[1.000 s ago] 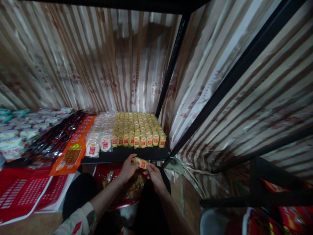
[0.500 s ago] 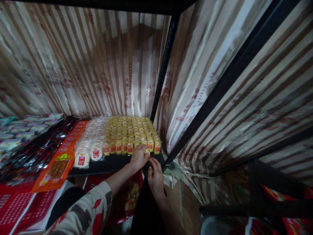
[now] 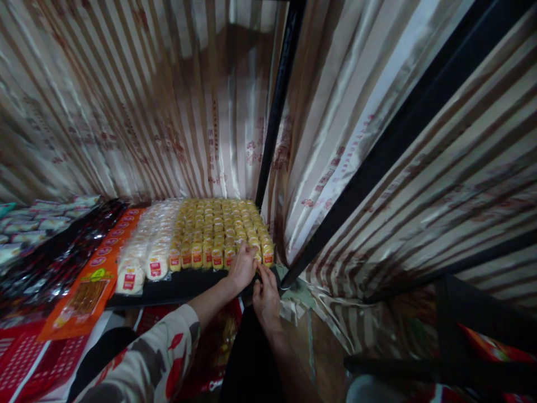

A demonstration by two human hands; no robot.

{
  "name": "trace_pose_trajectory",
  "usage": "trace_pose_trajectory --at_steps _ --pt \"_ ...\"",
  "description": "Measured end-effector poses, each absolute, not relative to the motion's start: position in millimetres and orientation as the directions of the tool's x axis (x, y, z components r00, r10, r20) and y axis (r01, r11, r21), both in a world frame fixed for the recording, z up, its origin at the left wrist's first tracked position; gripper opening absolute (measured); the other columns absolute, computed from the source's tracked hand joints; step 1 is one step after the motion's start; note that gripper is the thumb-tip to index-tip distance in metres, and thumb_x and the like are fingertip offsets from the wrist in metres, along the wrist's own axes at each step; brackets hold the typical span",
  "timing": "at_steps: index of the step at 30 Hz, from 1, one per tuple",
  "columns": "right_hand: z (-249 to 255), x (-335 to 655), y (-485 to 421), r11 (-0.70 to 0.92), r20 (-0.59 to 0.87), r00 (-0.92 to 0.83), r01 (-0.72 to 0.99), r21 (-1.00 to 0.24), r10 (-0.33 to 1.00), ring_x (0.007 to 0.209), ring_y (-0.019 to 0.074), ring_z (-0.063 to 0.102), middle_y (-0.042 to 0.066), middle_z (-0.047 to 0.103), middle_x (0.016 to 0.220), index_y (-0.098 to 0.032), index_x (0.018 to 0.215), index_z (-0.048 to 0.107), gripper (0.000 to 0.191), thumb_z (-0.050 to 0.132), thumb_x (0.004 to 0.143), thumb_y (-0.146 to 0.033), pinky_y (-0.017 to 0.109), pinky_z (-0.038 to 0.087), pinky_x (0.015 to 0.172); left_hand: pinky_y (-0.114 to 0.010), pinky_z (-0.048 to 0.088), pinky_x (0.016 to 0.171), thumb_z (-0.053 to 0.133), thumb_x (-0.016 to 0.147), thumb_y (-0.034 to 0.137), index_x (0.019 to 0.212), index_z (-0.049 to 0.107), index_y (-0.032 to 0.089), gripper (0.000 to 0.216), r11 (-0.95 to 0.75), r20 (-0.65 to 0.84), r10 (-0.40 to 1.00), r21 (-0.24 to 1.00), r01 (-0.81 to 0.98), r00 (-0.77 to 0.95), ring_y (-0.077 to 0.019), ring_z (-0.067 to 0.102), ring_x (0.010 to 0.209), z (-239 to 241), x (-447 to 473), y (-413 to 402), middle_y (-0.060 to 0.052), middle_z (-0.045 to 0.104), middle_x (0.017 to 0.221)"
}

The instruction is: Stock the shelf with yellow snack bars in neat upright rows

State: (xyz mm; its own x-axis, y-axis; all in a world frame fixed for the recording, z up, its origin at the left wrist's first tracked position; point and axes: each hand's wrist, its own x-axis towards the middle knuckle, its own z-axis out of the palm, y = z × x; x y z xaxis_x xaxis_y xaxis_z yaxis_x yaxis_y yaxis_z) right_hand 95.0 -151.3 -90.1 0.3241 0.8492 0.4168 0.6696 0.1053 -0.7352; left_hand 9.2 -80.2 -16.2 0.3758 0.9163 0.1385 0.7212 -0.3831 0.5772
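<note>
Black shelf, low, backed and flanked by striped satin cloth. Contents left to right: pale packets at far left, dark glossy packets, orange flat packets overhanging the shelf edge, white round cakes with red labels, then a dense block of small yellow packets with red labels, standing in rows up to the right corner.

Left hand: fingers curled over the front row of the yellow block near its right end, touching the packets; a single yellow packet between the fingers cannot be made out, so whether it grips one I cannot tell. Right hand: just beside the left, at the shelf's front edge, fingertips raised toward the same spot; closed on something or not, cannot tell.

Black upright post stands at the shelf's right rear corner, directly behind the hands. A second black bar runs diagonally at right. Red basket with packets sits below the shelf, between the forearms. Red perforated crate lower left
</note>
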Motion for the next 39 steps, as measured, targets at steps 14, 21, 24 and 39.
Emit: trace_pose_trajectory --at_steps 14,21,24,39 --pt "-97 95 -149 0.156 0.475 0.317 0.677 -0.72 0.821 0.111 0.0214 0.053 0.014 0.049 0.122 -0.017 0.124 0.053 0.044 0.036 0.083 -0.014 0.038 0.047 0.095 -0.031 0.046 0.092 0.042 0.081 0.009 0.117 0.046 0.017 0.037 -0.527 0.33 0.848 0.611 0.591 0.414 -0.0168 0.051 0.102 -48 1 -116 -0.009 0.043 0.114" --pt "-100 99 -148 0.135 0.483 0.353 0.68 -0.721 0.801 0.135 0.0209 0.028 0.012 0.026 0.146 -0.017 0.141 0.025 0.058 0.024 0.084 -0.008 0.045 0.036 0.105 -0.03 0.046 0.094 0.037 0.078 0.004 0.125 0.045 0.018 0.05 -0.486 0.201 0.866 0.554 0.676 0.457 -0.0171 0.053 0.104 -64 -1 -121 -0.008 0.048 0.114" --pt "-104 102 -140 0.116 0.494 0.345 0.716 -0.688 0.798 0.136 0.021 0.023 0.014 0.028 0.146 -0.014 0.141 0.025 0.059 0.024 0.083 -0.007 0.048 0.031 0.108 -0.03 0.047 0.092 0.038 0.079 0.005 0.128 0.043 0.02 0.052 -0.487 0.2 0.867 0.533 0.692 0.457 -0.0168 0.053 0.103 -68 -2 -118 -0.007 0.048 0.114" --pt "-103 104 -132 0.082 0.497 0.342 0.754 -0.652 0.798 0.131 0.0232 0.032 0.016 0.034 0.139 -0.01 0.132 0.04 0.054 0.032 0.079 -0.01 0.045 0.033 0.106 -0.029 0.045 0.096 0.039 0.077 0.004 0.126 0.044 0.021 0.052 -0.498 0.231 0.858 0.594 0.631 0.459 -0.0159 0.051 0.108 -66 -17 -122 -0.007 0.047 0.12"
